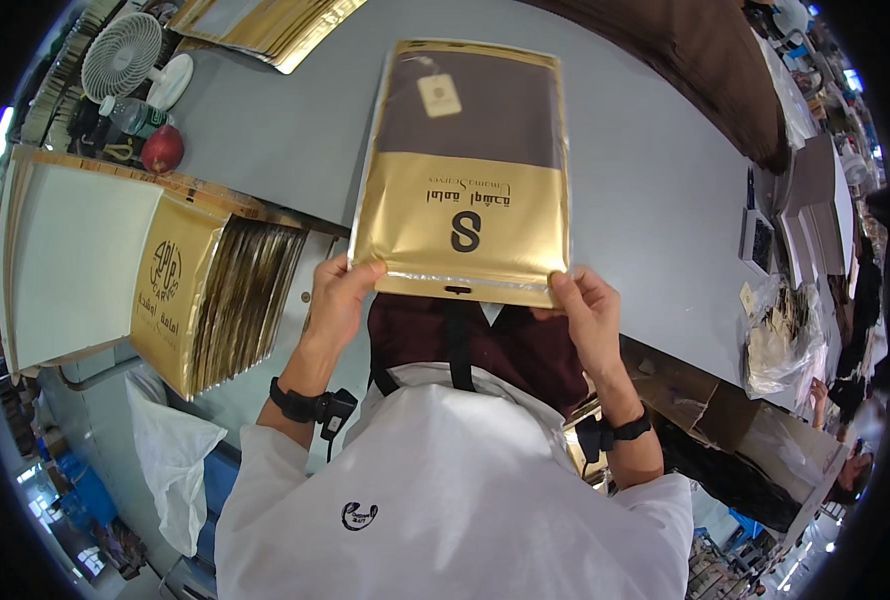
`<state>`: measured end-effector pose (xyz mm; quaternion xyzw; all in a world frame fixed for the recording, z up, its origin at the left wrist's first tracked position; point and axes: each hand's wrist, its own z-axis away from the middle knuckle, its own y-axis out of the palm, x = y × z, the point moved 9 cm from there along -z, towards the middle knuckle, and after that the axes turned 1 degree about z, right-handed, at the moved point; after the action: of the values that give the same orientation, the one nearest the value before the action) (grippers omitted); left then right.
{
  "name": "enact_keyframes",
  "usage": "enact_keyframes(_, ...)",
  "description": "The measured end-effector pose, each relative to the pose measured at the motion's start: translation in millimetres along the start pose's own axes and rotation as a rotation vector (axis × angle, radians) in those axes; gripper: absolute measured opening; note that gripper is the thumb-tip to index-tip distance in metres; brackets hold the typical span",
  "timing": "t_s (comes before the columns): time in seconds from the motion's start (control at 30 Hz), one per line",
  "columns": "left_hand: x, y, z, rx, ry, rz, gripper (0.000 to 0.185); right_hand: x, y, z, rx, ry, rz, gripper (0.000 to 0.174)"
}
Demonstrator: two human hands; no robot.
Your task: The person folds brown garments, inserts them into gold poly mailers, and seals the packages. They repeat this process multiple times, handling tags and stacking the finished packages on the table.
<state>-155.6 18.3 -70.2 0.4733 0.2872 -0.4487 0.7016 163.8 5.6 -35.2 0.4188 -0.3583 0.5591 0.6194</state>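
Observation:
A gold plastic garment bag [415, 232] with a clear window is held in front of me by its near corners. Through the window shows dark grey-brown folded fabric [490, 112] with a pale hang tag [439, 95] on it. The bag bears dark writing and has a slot along its near edge. My left hand [337, 296] pinches the near left corner, thumb on top. My right hand [589, 311] pinches the near right corner in the same way. The bag's far end extends over the grey tabletop [655, 195].
At left, several gold bags [242, 300] stand packed beside a white board [77, 255]. A white fan [123, 56], a plastic bottle [135, 116] and a red round fruit [162, 150] sit at the far left. Brown cloth [700, 60] and a clear bag of tags [782, 337] lie right.

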Motion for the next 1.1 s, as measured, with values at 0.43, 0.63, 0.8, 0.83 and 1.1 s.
enact_keyframes(0.43, 26, 80, 12, 0.515, -0.095, -0.354, 0.046, 207, 41, 54, 0.139, -1.203, 0.924, 0.023)
enact_keyframes(0.63, -7, 77, 7, 0.469, -0.031, 0.115, 0.082, 155, 99, 63, 0.656, -0.891, 0.780, 0.036)
enact_keyframes(0.8, -12, 45, 4, -0.045, 0.265, -0.526, 0.040, 108, 75, 30, 0.408, -0.737, 0.888, 0.025)
enact_keyframes(0.83, -23, 38, 14, -0.096, 0.414, -0.606, 0.040, 104, 67, 28, 0.363, -0.739, 0.871, 0.024)
enact_keyframes(1.1, -41, -136, 77, -1.075, 0.739, -0.277, 0.055, 74, 23, 19, 0.211, -0.606, 0.887, 0.015)
